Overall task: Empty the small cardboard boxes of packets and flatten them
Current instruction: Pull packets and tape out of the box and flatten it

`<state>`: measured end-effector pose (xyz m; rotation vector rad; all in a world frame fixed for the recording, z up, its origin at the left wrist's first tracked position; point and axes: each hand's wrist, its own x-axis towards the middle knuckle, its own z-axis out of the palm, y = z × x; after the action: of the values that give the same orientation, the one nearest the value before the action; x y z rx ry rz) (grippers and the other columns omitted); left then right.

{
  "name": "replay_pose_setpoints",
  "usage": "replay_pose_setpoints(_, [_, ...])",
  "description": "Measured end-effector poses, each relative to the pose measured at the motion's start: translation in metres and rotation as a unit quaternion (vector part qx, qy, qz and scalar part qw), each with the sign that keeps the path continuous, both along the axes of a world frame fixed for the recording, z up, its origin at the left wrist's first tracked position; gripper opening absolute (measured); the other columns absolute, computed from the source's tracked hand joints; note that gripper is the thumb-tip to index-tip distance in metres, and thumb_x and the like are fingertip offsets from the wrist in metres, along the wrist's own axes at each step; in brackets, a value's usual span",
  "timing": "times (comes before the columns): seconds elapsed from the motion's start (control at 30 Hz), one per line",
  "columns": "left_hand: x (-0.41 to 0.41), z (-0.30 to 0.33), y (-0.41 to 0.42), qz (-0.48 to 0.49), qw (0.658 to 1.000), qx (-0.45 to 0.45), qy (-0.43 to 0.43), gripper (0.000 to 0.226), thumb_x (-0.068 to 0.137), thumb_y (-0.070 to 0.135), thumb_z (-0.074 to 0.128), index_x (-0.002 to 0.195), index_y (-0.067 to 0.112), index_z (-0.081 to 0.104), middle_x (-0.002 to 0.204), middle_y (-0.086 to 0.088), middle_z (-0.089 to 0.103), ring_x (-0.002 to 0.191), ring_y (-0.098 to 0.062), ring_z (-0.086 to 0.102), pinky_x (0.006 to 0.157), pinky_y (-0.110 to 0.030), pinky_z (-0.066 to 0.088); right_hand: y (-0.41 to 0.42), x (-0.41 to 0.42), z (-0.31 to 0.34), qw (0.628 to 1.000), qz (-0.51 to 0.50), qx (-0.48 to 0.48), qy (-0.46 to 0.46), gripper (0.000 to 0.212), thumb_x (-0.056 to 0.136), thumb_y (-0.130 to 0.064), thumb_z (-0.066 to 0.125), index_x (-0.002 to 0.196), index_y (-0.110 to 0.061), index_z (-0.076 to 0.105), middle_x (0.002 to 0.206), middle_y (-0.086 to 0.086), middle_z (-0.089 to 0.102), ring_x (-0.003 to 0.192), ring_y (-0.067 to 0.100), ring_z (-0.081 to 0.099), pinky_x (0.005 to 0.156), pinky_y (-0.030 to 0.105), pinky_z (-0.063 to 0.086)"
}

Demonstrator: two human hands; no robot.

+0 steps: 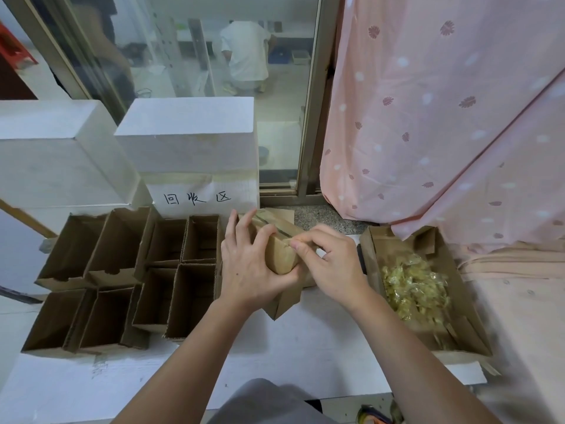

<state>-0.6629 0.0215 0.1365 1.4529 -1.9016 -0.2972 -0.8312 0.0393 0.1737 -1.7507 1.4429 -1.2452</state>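
Grey-clad knee (269, 399) sits at the bottom edge, with both forearms extending over the white table (305, 356). Left hand (247, 264) grips the small cardboard box (282, 255) from its left side, fingers curled over the top edge. Right hand (331, 264) pinches at the tape (275, 226) seam on the box's near corner, thumb and forefinger closed together. Empty open boxes (128, 270) stand in rows to the left. Tray box (464, 304) on the right holds loose yellow packets (412, 286). Pink curtain (443, 117) hangs behind it.
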Motion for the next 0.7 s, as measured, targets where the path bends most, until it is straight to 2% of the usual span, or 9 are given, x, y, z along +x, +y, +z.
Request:
replay_pose_setpoints(0.07, [0.0,-0.002,0.0,-0.001,1.0,-0.007,-0.019,0.076,0.066,0.073,0.067,0.12,0.02,0.067,0.159,-0.009,0.038,0.158,-0.039,0.015,0.113,-0.061,0.033,0.0,0.0,-0.003,0.999,-0.02,0.015,-0.021,0.01,0.093,-0.015,0.072,0.089,-0.021,0.079,0.081,-0.01,0.067,0.079,0.013,0.065,0.073,0.029,0.051])
replay_pose_setpoints(0.17, [0.001,-0.007,0.0,-0.014,0.999,-0.008,-0.033,0.075,0.064,0.069,0.071,0.122,0.022,0.066,0.16,-0.007,0.036,0.159,-0.038,0.013,0.112,-0.061,0.033,-0.001,0.0,-0.007,0.993,-0.05,0.052,-0.093,0.014,0.095,-0.018,0.069,0.087,-0.028,0.074,0.077,-0.002,0.072,0.077,0.021,0.068,0.076,0.046,0.056])
replay_pose_setpoints(0.23, [0.001,-0.01,0.0,-0.014,1.0,-0.003,-0.022,0.076,0.064,0.068,0.072,0.123,0.021,0.064,0.159,-0.007,0.035,0.158,-0.039,0.013,0.114,-0.063,0.032,-0.002,0.0,-0.007,0.992,-0.05,0.058,-0.104,0.014,0.096,-0.018,0.068,0.088,-0.028,0.073,0.079,0.001,0.072,0.078,0.024,0.068,0.079,0.048,0.056])
replay_pose_setpoints(0.33, [0.005,-0.012,-0.001,-0.009,0.999,0.028,0.018,0.078,0.065,0.07,0.069,0.126,0.02,0.062,0.16,-0.007,0.033,0.158,-0.037,0.011,0.118,-0.065,0.029,-0.004,-0.003,-0.004,0.993,0.024,0.085,-0.085,0.017,0.093,-0.015,0.072,0.098,-0.031,0.077,0.096,-0.008,0.073,0.095,0.013,0.069,0.09,0.04,0.055])
replay_pose_setpoints(0.4, [0.01,-0.014,-0.004,-0.013,0.998,0.046,0.038,0.079,0.066,0.07,0.069,0.128,0.022,0.061,0.161,-0.005,0.03,0.159,-0.034,0.008,0.12,-0.066,0.026,-0.004,-0.01,-0.002,0.99,0.078,0.105,-0.058,0.03,0.087,-0.018,0.075,0.11,-0.036,0.075,0.111,-0.013,0.072,0.113,0.011,0.065,0.102,0.034,0.049])
replay_pose_setpoints(0.47, [0.014,-0.016,-0.007,-0.016,0.998,0.051,0.044,0.078,0.067,0.07,0.071,0.128,0.024,0.059,0.161,-0.002,0.029,0.159,-0.033,0.006,0.121,-0.066,0.024,-0.005,-0.019,-0.002,0.989,0.089,0.111,-0.025,0.042,0.086,-0.016,0.076,0.121,-0.038,0.072,0.121,-0.012,0.069,0.123,0.009,0.06,0.109,0.03,0.044])
replay_pose_setpoints(0.57, [0.016,-0.016,-0.01,-0.023,0.998,0.043,0.046,0.078,0.066,0.067,0.073,0.129,0.024,0.057,0.16,-0.002,0.029,0.159,-0.034,0.007,0.121,-0.066,0.024,-0.007,-0.027,0.0,0.992,0.077,0.095,0.016,0.043,0.086,-0.012,0.079,0.118,-0.04,0.073,0.118,-0.016,0.07,0.122,0.008,0.059,0.108,0.027,0.043])
replay_pose_setpoints(0.7, [0.014,-0.016,-0.009,-0.038,0.997,0.042,0.045,0.079,0.066,0.066,0.074,0.13,0.024,0.056,0.16,-0.002,0.029,0.159,-0.033,0.007,0.123,-0.063,0.024,-0.008,-0.025,-0.004,0.996,0.056,0.036,0.059,0.021,0.09,-0.009,0.075,0.104,-0.024,0.08,0.106,-0.015,0.074,0.108,0.009,0.065,0.097,0.032,0.049])
